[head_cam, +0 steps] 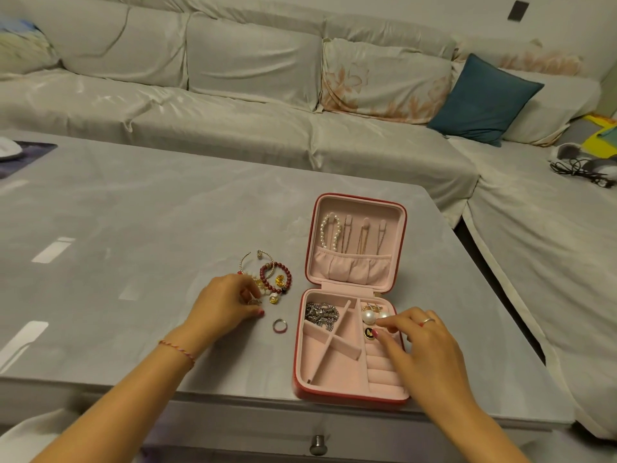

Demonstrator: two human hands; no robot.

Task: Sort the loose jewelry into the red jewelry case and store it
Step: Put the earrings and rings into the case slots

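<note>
The sorting step is in hand, and it is judged to be partly done. The red jewelry case (354,295) lies open on the tabletop (133,212), near its front right corner, with the lid laid flat behind the tray. The right hand (417,342) is held over the tray's right-hand compartments; its fingertips (389,324) are pinched on a pearl earring (382,316), which is touching a second pearl (367,317) beside it. A small dark round piece (367,331) lies just below them. The left hand (223,304) rests on the loose jewelry pile (267,279) to the left of the case, its fingers curled round a silver ring (254,301). A red bead bracelet (275,274), a thin gold bangle (248,260) and small yellow pieces (279,280) are still left in the pile, and another ring (279,325) lies alone between the pile and the case.

The next move is judged to call for the earring to be seated and released, then the ring to be carried across to the ring rolls (382,369) at the tray's lower right.

The case is lined in pale pink. A pearl strand (330,233) and fine chains (362,240) are hung in the lid above a gathered pocket. A silver chain (322,312) fills the upper left compartment; one divider (330,340) is seen lying askew.
</note>
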